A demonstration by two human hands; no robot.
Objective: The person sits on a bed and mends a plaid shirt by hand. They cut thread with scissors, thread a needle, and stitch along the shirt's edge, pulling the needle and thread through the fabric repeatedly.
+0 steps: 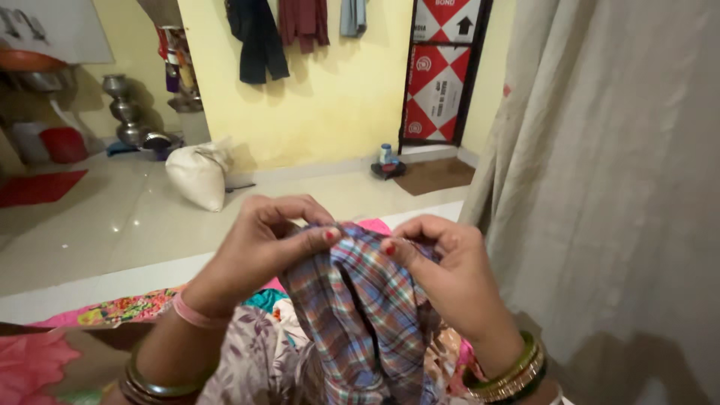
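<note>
Two hands' fingers pinching plaid cloth (360, 315), pale tiled floor (112, 225), yellow wall (330, 97)

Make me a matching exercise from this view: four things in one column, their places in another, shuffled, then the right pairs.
Things:
1. plaid cloth
2. white sack
3. beige curtain
4. dark garment

Places:
A. hanging on the yellow wall
B. pinched between the left hand and the right hand
C. lying on the tiled floor
D. hanging along the right side

Pairs: 1-B, 2-C, 3-D, 4-A
</note>
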